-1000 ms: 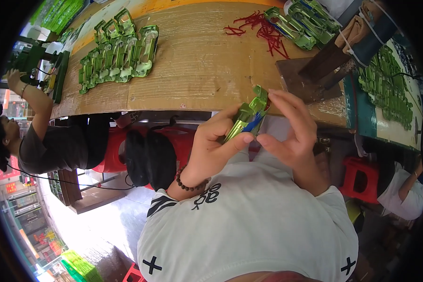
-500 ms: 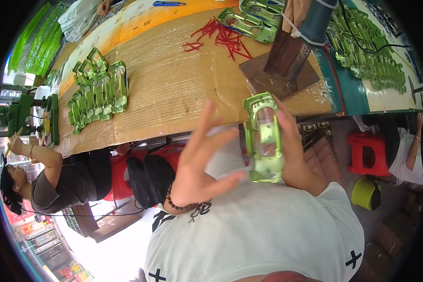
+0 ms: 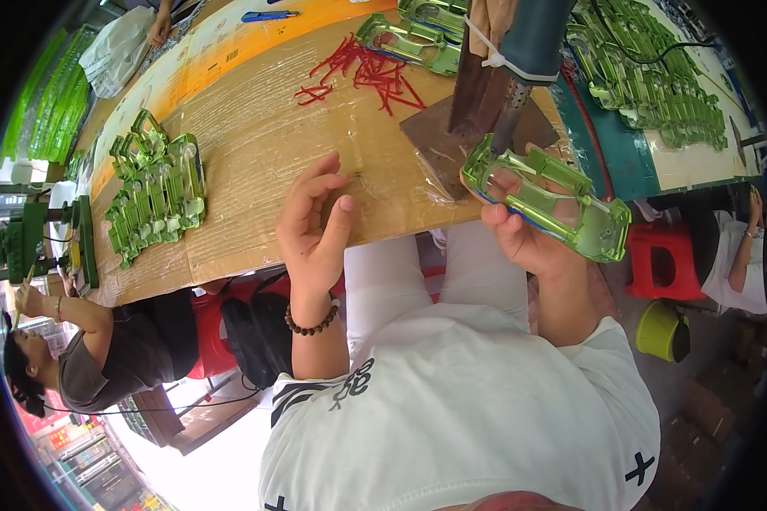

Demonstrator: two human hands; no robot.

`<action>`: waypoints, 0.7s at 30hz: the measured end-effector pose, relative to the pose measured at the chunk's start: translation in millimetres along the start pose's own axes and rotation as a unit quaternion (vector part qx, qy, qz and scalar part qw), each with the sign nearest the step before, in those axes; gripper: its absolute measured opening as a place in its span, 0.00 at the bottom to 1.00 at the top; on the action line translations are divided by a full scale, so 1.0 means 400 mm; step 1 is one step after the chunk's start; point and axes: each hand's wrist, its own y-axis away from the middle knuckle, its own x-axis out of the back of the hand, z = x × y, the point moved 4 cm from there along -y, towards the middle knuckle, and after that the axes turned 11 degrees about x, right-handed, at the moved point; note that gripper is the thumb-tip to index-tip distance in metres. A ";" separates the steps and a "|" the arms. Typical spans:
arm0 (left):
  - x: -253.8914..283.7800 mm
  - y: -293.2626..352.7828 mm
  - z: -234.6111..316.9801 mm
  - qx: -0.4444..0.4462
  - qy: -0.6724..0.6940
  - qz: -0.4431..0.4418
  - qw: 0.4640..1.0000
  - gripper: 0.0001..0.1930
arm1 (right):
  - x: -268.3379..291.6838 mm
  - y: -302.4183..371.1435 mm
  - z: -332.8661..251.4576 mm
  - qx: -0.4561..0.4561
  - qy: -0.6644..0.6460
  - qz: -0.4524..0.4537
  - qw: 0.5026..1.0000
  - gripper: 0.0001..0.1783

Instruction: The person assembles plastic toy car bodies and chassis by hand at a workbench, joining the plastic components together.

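My right hand (image 3: 533, 243) grips a translucent green toy car body shell (image 3: 595, 223), tilted, with its far-left end just under a metal nozzle (image 3: 513, 109). The nozzle belongs to a dark blue-grey heat gun (image 3: 537, 36), fastened with a white tie to a brown metal stand. My left hand (image 3: 311, 223) is raised over the table's near edge, fingers loosely curled and apart, with nothing in it. Thin red strips (image 3: 371, 72) lie in a loose heap beyond my hands.
Green shells stand grouped on the left (image 3: 158, 192); more cover the right side (image 3: 669, 94), and a few lie at the back (image 3: 413, 43). A blue cutter knife (image 3: 270, 15) rests far back. A co-worker (image 3: 102, 341) sits at left. A red stool (image 3: 663, 260) stands at right.
The shell has moved right and up in my right hand, turning from upright to slanted, one end now at the nozzle. My left hand has drawn away to the left and its fingers have curled.
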 end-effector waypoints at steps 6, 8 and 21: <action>0.003 -0.003 0.000 -0.023 -0.035 -0.008 0.999 0.09 | -0.001 -0.005 0.006 -0.019 -0.031 0.008 0.999 0.33; 0.002 -0.003 0.001 -0.020 -0.045 -0.005 0.999 0.09 | 0.003 -0.001 0.000 -0.004 -0.031 0.014 0.999 0.35; 0.006 0.000 0.002 -0.020 -0.029 -0.005 0.999 0.08 | -0.006 0.010 -0.001 -0.016 -0.029 0.053 0.998 0.34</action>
